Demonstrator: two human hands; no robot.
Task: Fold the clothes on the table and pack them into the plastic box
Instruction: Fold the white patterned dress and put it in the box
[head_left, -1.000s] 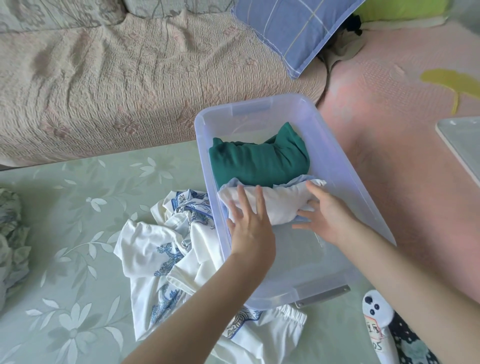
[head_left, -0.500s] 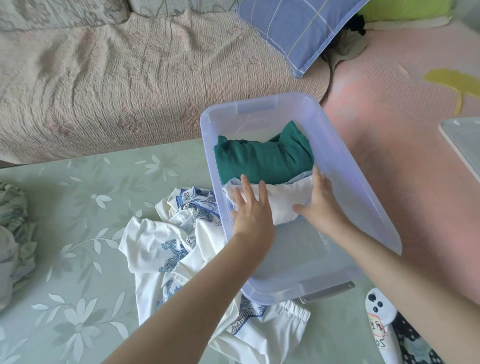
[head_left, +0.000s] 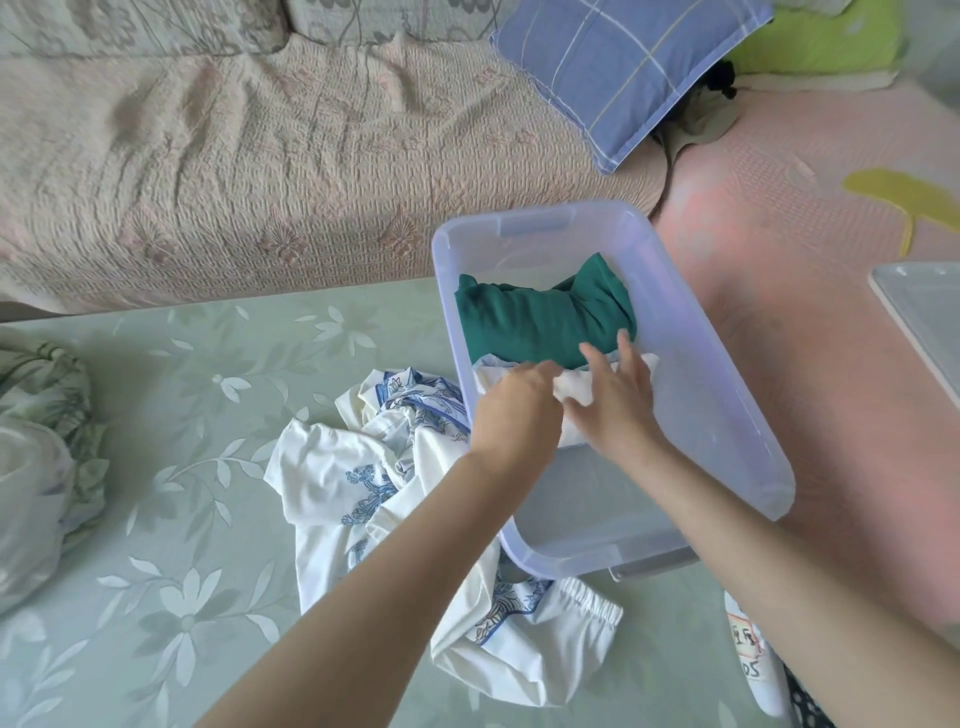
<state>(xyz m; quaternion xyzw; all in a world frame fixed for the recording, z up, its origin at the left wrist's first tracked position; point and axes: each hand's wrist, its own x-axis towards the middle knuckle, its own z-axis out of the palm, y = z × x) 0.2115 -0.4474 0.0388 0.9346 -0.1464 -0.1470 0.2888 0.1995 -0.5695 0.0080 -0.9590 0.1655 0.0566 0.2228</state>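
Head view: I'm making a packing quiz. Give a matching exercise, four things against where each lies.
1 dark green folded garment
2 white folded garment
3 white garment with blue print
4 blue checked pillow

A on the floral table
B on the quilted sofa
C far end of the clear plastic box
D same box, nearer end

Pairs: 1-C, 2-D, 3-A, 4-B

A translucent plastic box (head_left: 727, 395) is sitting open at the table's (head_left: 197, 395) far right corner, overhanging the right edge. Inside, a folded green garment (head_left: 540, 322) is lying toward the far end, with a folded white garment (head_left: 574, 392) touching its near side. A crumpled blue-printed white garment (head_left: 337, 467) is sprawling left of the box, partly under its near end.
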